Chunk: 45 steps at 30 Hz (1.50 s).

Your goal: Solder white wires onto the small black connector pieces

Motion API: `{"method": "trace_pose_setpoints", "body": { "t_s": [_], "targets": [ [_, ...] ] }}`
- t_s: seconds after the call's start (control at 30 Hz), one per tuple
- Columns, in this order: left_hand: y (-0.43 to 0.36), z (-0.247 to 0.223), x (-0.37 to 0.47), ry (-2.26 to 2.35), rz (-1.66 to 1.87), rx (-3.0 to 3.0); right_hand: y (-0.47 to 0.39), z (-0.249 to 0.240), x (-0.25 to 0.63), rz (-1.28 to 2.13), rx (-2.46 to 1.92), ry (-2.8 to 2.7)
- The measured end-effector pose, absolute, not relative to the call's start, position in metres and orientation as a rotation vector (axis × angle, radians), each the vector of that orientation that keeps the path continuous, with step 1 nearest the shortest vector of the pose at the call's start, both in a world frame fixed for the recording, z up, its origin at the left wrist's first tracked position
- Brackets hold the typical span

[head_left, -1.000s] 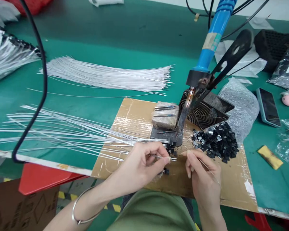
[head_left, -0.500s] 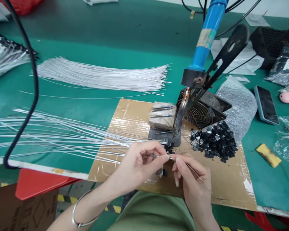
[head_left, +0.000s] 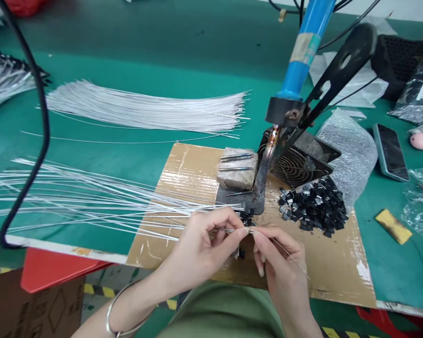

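My left hand is closed, its thumb and forefinger pinching a thin piece of wire near the front of the cardboard. Fingertip to fingertip with it, my right hand is also closed in a pinch. A thin wire runs from its fingers down across the palm side. What lies between the two pinches is too small to make out. Just behind the hands, white wires stretch left from small black pieces. Above these stands a blue-handled soldering iron, tip down on a stand.
Loose black pieces are heaped right on the cardboard, beside a small fan. A block bears metal tips. A bundle of white wires lies behind. At right are a phone and yellow sponge. A black cable hangs left.
Both hands keep nearly the same place and the same pinch. A slight shift of the camera moves the left side of the scene a little to the left.
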<state>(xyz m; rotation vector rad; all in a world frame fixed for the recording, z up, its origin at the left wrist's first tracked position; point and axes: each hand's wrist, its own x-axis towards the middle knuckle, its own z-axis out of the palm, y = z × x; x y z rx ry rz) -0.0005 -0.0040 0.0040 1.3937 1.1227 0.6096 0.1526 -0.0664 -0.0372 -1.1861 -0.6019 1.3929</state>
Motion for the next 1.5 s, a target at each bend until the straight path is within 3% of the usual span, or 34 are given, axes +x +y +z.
{"method": "trace_pose_setpoints", "body": {
  "t_s": [0.63,0.93,1.23,1.5],
  "targets": [
    [-0.004,0.006,-0.004,1.056,0.524,1.368,-0.059,-0.03,0.163,1.692,-1.088,-0.396],
    [-0.004,0.0,-0.004,1.121,0.539,1.325,-0.059,-0.028,0.161,1.666,-1.032,-0.426],
    [-0.003,0.006,-0.003,1.076,0.538,1.186,-0.07,-0.04,0.158,1.383,-1.091,-0.66],
    [-0.008,-0.001,0.0,1.166,0.582,1.254,-0.063,-0.037,0.154,1.549,-1.067,-0.481]
  ]
}}
